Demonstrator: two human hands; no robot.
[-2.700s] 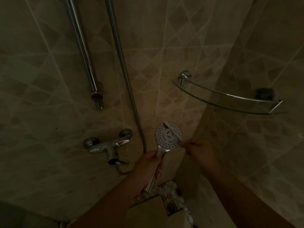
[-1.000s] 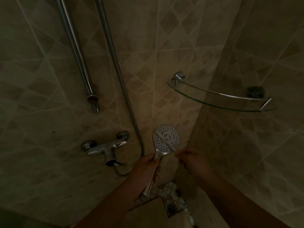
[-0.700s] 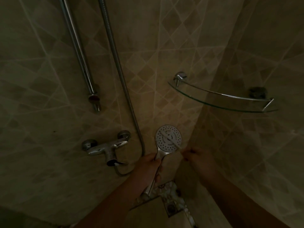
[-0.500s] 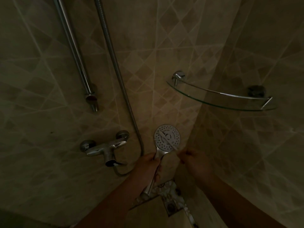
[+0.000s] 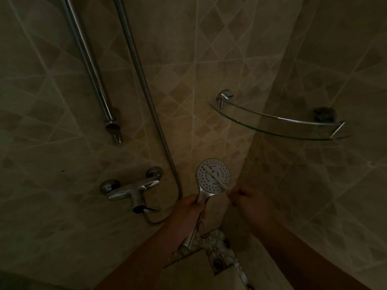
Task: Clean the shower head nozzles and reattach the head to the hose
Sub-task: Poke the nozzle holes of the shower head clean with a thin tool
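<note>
Near the tiled corner of the shower, the shower head (image 5: 213, 176) was held upright, face toward the camera.

Its long axis ran from the chrome handle low in the left hand (image 5: 188, 212), whose fingers wrapped the handle, up to the round white face dotted with nozzle holes; no writing was legible. The right hand (image 5: 249, 200) pinched a thin pale tool (image 5: 216, 180) lying diagonally across the face; what it was could not be told. A ribbed metal hose (image 5: 144, 84) hung down the wall just left, looping under the chrome mixer tap (image 5: 134, 188). A curved glass shelf (image 5: 278, 130) with chrome rail spanned the corner above.
</note>
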